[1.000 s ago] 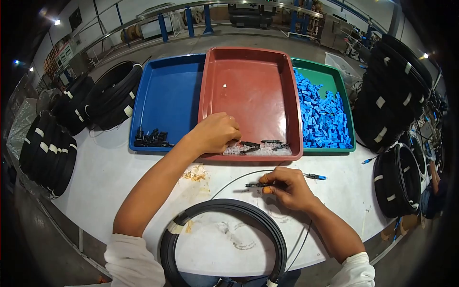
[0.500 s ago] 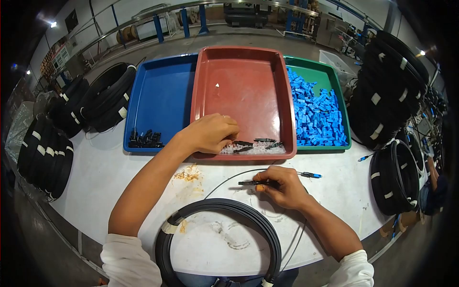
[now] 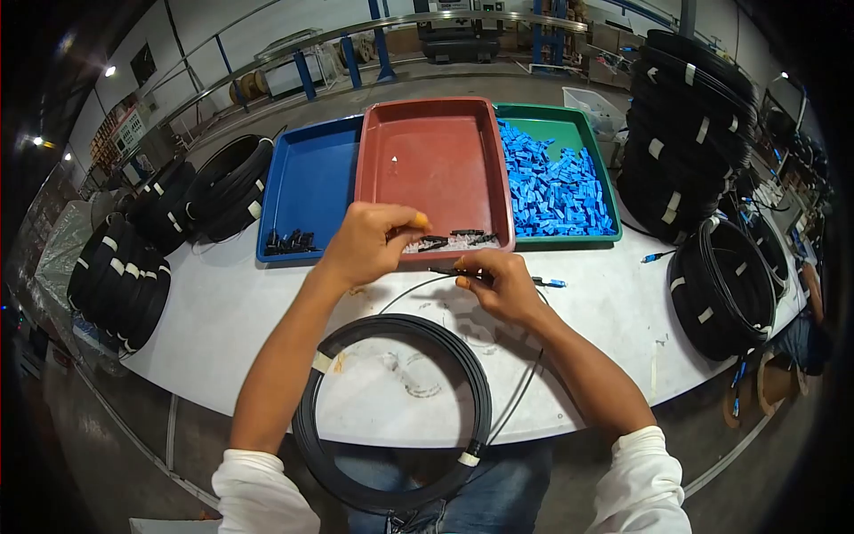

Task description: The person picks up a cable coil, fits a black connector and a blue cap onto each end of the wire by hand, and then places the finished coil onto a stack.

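My left hand (image 3: 374,242) is raised over the front left corner of the red tray (image 3: 363,147), its thumb and fingers pinched together; whatever is between them is too small to make out. Just below and to its right, my right hand (image 3: 500,283) grips a slim black connector piece (image 3: 442,271) over the table in front of that tray. Behind its knuckles, a blue-tipped cable connector (image 3: 553,283) sticks out. Small clear plastic pieces (image 3: 414,248) and several black connector parts (image 3: 485,238) lie along the tray's front edge. A coil of black cable (image 3: 485,400) rests at the table's front edge, partly over my lap.
A blue tray (image 3: 277,191) with small black parts stands left, a green tray (image 3: 608,209) full of blue connectors (image 3: 556,191) right. Cable coils (image 3: 120,285) line the left side. A tall coil stack (image 3: 689,133) and another coil (image 3: 722,294) flank the right.
My left hand has come up out of the red tray, fingers still pinched. My right hand has moved closer to it with the black connector piece. The camera view has shifted.
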`<act>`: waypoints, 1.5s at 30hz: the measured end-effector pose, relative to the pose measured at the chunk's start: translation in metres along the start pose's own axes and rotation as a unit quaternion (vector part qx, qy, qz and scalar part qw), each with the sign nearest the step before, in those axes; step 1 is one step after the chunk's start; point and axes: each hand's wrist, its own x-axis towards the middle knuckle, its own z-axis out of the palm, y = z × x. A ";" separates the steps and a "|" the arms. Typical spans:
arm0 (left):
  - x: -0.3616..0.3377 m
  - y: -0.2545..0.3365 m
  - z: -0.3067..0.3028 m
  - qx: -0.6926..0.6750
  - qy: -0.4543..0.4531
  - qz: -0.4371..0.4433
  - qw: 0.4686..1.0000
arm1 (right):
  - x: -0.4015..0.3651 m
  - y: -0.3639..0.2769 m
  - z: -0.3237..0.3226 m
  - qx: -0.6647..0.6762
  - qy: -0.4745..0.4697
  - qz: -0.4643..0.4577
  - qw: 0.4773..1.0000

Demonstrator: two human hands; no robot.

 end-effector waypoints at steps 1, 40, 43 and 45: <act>-0.009 0.007 0.003 -0.009 0.015 -0.050 0.999 | -0.001 0.001 0.001 -0.001 0.001 -0.002 1.000; -0.056 0.001 0.057 -0.382 0.162 -0.252 0.874 | -0.005 -0.019 0.008 0.076 0.052 -0.001 0.996; -0.057 -0.001 0.061 -0.374 0.165 -0.238 0.881 | -0.006 -0.016 0.009 0.074 0.047 -0.002 0.996; -0.057 0.000 0.062 -0.352 0.166 -0.234 0.891 | -0.006 -0.015 0.010 0.066 0.051 0.000 0.997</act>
